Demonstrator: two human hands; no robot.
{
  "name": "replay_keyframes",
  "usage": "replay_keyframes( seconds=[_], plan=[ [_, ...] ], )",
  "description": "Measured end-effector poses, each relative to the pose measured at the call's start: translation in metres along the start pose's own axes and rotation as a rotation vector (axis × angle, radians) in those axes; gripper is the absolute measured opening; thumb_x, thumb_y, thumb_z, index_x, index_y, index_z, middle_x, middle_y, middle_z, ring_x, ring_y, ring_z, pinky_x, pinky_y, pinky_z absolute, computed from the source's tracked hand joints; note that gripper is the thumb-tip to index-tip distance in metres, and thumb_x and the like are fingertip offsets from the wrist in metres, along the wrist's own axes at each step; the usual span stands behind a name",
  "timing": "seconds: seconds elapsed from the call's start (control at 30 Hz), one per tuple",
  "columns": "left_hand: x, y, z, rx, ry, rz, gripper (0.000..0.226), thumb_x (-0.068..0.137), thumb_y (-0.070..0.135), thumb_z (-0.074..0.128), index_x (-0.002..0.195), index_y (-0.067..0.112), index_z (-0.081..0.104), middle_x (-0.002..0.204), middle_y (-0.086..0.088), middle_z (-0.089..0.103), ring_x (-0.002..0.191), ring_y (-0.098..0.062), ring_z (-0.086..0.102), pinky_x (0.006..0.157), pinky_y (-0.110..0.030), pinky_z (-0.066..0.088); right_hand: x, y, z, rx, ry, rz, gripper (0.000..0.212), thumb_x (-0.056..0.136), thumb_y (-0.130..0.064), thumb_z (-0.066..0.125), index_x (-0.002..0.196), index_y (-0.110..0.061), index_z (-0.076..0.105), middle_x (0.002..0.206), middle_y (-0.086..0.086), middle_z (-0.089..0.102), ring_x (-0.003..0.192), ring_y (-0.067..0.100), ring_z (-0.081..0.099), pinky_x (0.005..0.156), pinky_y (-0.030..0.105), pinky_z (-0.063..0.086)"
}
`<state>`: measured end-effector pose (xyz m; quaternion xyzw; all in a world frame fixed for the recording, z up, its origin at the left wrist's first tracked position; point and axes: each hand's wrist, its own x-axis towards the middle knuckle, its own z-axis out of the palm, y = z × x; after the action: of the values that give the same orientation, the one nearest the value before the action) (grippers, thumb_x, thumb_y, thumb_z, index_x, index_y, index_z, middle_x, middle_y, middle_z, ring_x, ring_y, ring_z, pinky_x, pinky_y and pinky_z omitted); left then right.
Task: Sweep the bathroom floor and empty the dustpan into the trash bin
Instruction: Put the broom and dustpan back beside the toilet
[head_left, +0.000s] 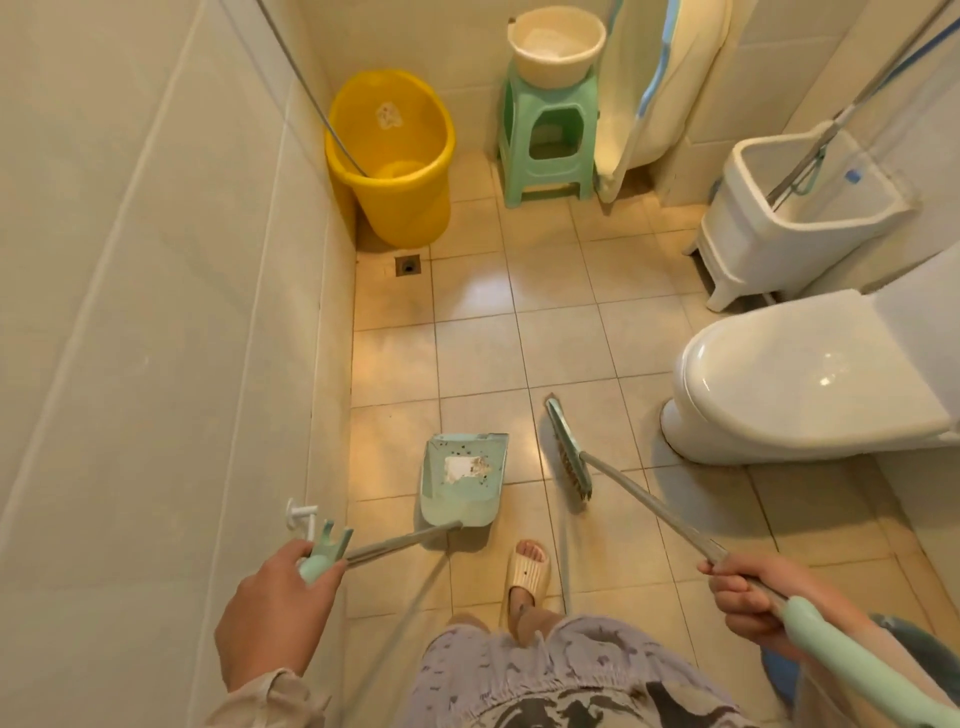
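Left hand (275, 613) is clamping the green end of the dustpan (465, 480) handle; right hand (748, 597) is gripping the broom (569, 454) shaft. Dustpan is resting on the floor (561, 322) left of the toilet (795, 384), holding a white scrap and dark specks, mouth pointing away from the hands. Broom head is sitting between dustpan and toilet, long axis running the same way.

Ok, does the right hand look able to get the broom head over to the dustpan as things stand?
Probably yes. The right hand grips the broom handle, and only bare floor tile lies between its head and the dustpan, which the left hand holds.
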<state>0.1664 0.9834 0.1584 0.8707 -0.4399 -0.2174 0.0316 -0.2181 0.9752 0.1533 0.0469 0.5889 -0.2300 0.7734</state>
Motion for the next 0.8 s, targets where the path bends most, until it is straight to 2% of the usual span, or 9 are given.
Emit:
replay_keyframes(
  seconds=[0.1,0.2,0.3,0.43,0.63,0.8],
  plan=[
    [0.027,0.027,-0.01,0.0,0.009,-0.021,0.024,0.083,0.04,0.065,0.1,0.022,0.068,0.07,-0.006,0.058,0.067,-0.027,0.049,0.055,-0.027,0.035,0.013,-0.051,0.016,-0.007,0.004,-0.007,0.018,0.08,0.003,0.036,0.066,-0.009,0.036,0.029,0.0,0.032,0.014,0.007,0.029,0.021,0.007,0.023],
    [0.062,0.058,-0.018,0.039,0.018,-0.003,0.025,0.083,0.039,0.064,0.1,0.021,0.067,0.08,-0.011,0.068,0.067,-0.026,0.049,0.055,-0.027,0.036,0.028,-0.092,0.028,-0.019,0.018,-0.036,0.026,0.09,0.001,0.031,0.067,-0.009,0.037,0.031,0.0,0.033,0.015,0.007,0.03,0.022,0.008,0.024],
    [0.103,0.092,-0.024,0.075,0.036,0.043,0.027,0.084,0.038,0.063,0.104,0.021,0.067,0.088,-0.011,0.072,0.069,-0.026,0.05,0.055,-0.026,0.035,0.044,-0.128,0.042,-0.033,0.015,-0.038,0.027,0.092,0.0,0.031,0.067,-0.009,0.037,0.031,0.0,0.032,0.016,0.007,0.031,0.023,0.008,0.025],
    [0.163,0.139,-0.025,0.124,0.049,0.125,0.028,0.084,0.038,0.062,0.106,0.021,0.066,0.09,-0.011,0.073,0.081,-0.033,0.063,0.057,-0.026,0.036,0.07,-0.173,0.06,0.008,0.02,-0.015,0.028,0.092,-0.001,0.031,0.066,-0.009,0.037,0.03,0.001,0.032,0.016,0.008,0.031,0.024,0.007,0.026],
    [0.261,0.222,-0.038,0.21,0.019,0.329,0.027,0.085,0.04,0.06,0.106,0.024,0.065,0.088,-0.008,0.073,0.081,-0.03,0.066,0.055,-0.026,0.037,0.094,-0.22,0.083,0.133,0.073,-0.003,0.023,0.09,0.002,0.032,0.071,-0.008,0.038,0.031,0.001,0.031,0.015,0.008,0.028,0.025,0.006,0.024],
    [0.34,0.3,-0.051,0.275,-0.01,0.499,0.03,0.086,0.042,0.06,0.112,0.027,0.063,0.09,-0.009,0.073,0.085,-0.03,0.067,0.057,-0.026,0.038,0.099,-0.249,0.101,0.272,0.103,0.017,0.026,0.09,0.003,0.031,0.067,-0.007,0.037,0.03,0.002,0.03,0.014,0.01,0.027,0.028,0.004,0.025]
  ],
)
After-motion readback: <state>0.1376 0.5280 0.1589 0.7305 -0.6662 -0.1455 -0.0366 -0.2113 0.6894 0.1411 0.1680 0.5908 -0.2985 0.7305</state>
